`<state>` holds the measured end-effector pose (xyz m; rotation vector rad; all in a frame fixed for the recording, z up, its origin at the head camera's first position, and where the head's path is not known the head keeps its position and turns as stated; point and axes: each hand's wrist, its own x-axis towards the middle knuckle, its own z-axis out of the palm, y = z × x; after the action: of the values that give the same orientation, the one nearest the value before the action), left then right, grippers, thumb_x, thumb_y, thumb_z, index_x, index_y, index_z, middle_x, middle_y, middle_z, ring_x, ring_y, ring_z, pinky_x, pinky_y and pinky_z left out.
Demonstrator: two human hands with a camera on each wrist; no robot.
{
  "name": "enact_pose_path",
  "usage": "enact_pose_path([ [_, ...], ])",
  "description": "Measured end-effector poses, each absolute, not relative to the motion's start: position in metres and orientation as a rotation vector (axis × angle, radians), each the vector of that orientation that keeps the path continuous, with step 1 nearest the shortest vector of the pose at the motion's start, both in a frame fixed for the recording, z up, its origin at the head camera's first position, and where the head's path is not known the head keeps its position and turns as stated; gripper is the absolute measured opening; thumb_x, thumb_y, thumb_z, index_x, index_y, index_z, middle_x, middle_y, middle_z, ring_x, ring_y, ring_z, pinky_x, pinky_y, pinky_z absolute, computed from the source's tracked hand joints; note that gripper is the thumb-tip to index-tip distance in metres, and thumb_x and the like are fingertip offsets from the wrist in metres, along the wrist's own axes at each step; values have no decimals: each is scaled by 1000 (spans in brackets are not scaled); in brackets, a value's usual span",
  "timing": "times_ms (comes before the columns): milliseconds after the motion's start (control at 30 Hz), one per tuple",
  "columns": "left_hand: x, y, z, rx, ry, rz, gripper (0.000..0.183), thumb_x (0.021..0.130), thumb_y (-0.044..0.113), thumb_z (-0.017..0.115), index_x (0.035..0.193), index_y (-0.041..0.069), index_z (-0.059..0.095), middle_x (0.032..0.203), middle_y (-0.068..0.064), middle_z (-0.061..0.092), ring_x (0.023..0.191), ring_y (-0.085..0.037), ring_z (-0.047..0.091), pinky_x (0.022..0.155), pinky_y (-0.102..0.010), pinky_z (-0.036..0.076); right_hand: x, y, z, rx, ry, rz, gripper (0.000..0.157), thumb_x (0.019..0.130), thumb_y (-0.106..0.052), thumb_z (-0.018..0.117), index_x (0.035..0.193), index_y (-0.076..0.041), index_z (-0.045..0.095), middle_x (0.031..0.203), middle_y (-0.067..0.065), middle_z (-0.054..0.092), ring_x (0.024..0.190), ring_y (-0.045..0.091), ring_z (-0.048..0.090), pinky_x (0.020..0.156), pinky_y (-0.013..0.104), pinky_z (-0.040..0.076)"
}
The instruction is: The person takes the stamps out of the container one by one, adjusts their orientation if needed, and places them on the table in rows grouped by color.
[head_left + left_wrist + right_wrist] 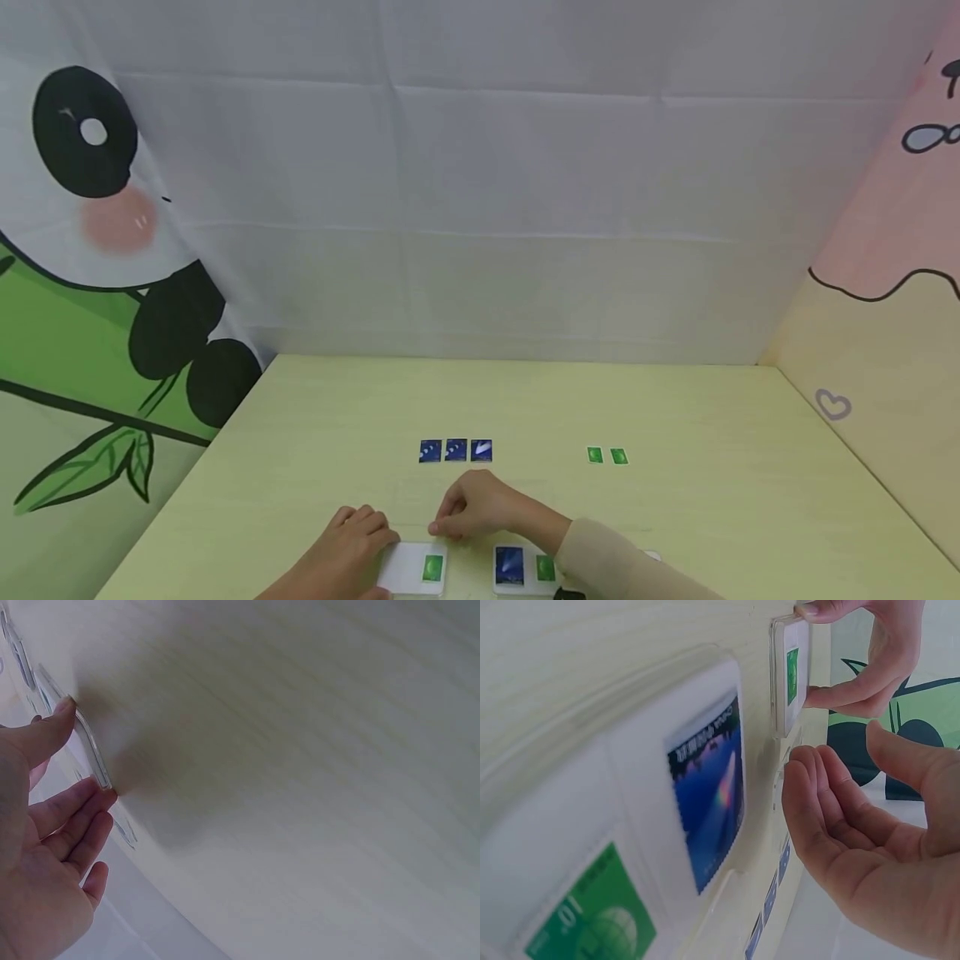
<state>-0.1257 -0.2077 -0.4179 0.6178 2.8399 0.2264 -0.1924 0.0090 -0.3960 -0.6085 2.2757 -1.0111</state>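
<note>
My left hand (348,546) grips a white card in a clear case (399,560) by its edges, thumb on one side and fingertips on the opposite one. A green stamp (432,568) lies at that card's right side. My right hand (480,508) hovers by the card's far right corner. In the right wrist view its fingers (810,795) are loosely bent, with the thumb apart and nothing between them. Beneath the right forearm lies a second cased white card (615,780), bearing a blue stamp (712,795) and a green stamp (600,915).
Three blue stamps (456,450) form a row farther back on the pale table (337,417). Two green stamps (595,454) lie to their right. A faint clear plastic sheet (420,497) is behind the cards. White cloth (517,200) hangs behind the table.
</note>
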Motion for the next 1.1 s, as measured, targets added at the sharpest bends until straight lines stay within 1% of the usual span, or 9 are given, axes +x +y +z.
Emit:
enact_pose_path([
  [300,-126,-207,-416,622,2832,228,58,71,53,77,109,11,69,98,4,63,90,-12,48,88,-43,42,-188,11,-397,-599,2280,-1007,13,81,-22,76,77,-10,74,65,2,68,54,9,58,50,18,42],
  [600,-126,-208,-417,614,2836,232,58,70,53,78,109,11,69,97,5,63,89,-12,49,88,-42,42,-185,15,-399,-602,2263,-1001,13,83,-23,75,79,-10,74,65,-1,66,56,8,56,51,19,41],
  [767,-125,-209,-418,650,2853,215,57,71,53,78,109,11,69,98,5,63,89,-12,48,87,-41,42,-183,17,-401,-631,2275,-985,14,82,-24,75,81,-11,74,66,-4,67,56,5,55,52,18,41],
  [967,-125,-210,-419,669,2860,206,59,71,54,77,109,11,68,97,5,62,90,-12,48,87,-40,41,-181,18,-402,-659,2292,-977,14,82,-24,75,84,-10,75,68,-6,67,57,3,54,54,17,42],
  [1100,-125,-208,-418,650,2858,212,59,70,54,78,109,10,69,97,4,63,89,-12,48,87,-40,41,-179,18,-403,-654,2307,-1002,13,81,-23,76,84,-10,74,71,-6,67,59,2,53,57,16,44],
])
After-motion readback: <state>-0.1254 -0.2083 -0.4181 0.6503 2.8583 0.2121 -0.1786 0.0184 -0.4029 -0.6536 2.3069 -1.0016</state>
